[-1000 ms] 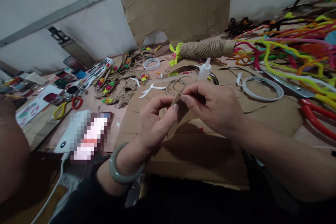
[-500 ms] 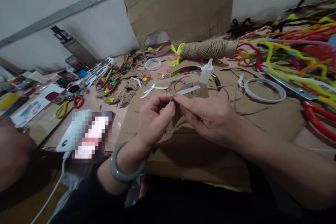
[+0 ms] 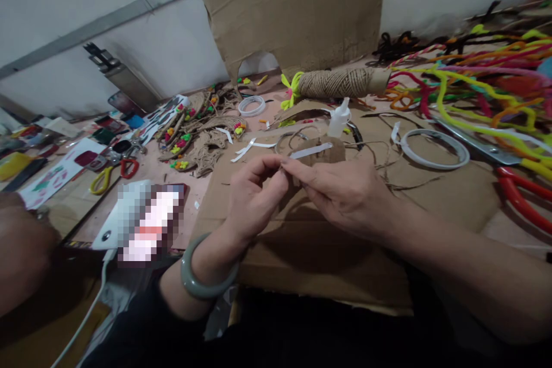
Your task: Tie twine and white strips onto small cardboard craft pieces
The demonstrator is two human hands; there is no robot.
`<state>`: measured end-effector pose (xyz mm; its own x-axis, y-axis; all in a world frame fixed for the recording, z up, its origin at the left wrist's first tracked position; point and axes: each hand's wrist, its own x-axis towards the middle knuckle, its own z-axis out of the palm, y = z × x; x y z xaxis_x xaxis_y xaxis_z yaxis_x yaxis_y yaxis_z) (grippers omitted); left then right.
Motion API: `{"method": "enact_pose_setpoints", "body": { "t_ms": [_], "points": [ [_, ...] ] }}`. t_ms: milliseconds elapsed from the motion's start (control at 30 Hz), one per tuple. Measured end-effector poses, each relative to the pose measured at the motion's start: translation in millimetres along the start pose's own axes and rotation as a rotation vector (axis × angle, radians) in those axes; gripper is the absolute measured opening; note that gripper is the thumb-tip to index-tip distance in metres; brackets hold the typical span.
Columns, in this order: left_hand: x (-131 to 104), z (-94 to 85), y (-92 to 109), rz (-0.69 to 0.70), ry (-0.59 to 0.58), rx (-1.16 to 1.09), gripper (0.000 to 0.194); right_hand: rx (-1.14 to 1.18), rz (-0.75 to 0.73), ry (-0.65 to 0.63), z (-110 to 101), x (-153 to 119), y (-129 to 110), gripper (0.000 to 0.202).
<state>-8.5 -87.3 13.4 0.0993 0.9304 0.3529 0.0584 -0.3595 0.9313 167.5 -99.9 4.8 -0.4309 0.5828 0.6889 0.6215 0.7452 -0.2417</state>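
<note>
My left hand (image 3: pixel 261 190) and my right hand (image 3: pixel 345 192) meet above the cardboard sheet (image 3: pixel 328 270), thumbs and fingertips pinched together. Between them is a small brown cardboard piece (image 3: pixel 335 153) with a strip of white tape (image 3: pixel 311 150) across it. My fingers cover its near part, and the exact spot being pinched is hidden. Thin brown twine (image 3: pixel 388 152) trails over the sheet just beyond. A clear squeeze bottle (image 3: pixel 340 119) stands behind the piece.
Right of my hands lie a white tape roll (image 3: pixel 435 149), red-handled scissors (image 3: pixel 524 198) and colourful cords (image 3: pixel 474 80). A twine spool (image 3: pixel 336 81) lies behind. Left are decorated twine pieces (image 3: pixel 194 138), a phone (image 3: pixel 150 227) and another person's hand (image 3: pixel 23 253).
The cardboard piece with white tape has tilted and shifted slightly. My right fingertips have moved a little to the left, while the left hand stays nearly where it was.
</note>
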Motion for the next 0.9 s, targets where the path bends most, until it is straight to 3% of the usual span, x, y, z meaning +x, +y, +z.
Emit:
{"method": "enact_pose_setpoints", "body": {
  "t_ms": [167, 367, 567, 900],
  "points": [
    [0.6, 0.0, 1.0, -0.008, -0.010, 0.017, 0.013, 0.078, -0.003, 0.027, -3.4, 0.8, 1.0, 0.039],
    [-1.2, -0.3, 1.5, -0.023, -0.033, -0.002, 0.012, -0.024, 0.120, 0.180, -11.4, 10.2, 4.4, 0.031],
    [-3.7, 2.5, 3.2, 0.097, -0.010, 0.098, 0.009, -0.073, 0.199, 0.144, -10.3, 13.4, 2.8, 0.024],
    [-2.8, 2.1, 0.7, 0.118, 0.023, 0.199, 0.005, -0.032, 0.167, 0.112, -5.7, 11.5, -2.4, 0.020]
  ]
}}
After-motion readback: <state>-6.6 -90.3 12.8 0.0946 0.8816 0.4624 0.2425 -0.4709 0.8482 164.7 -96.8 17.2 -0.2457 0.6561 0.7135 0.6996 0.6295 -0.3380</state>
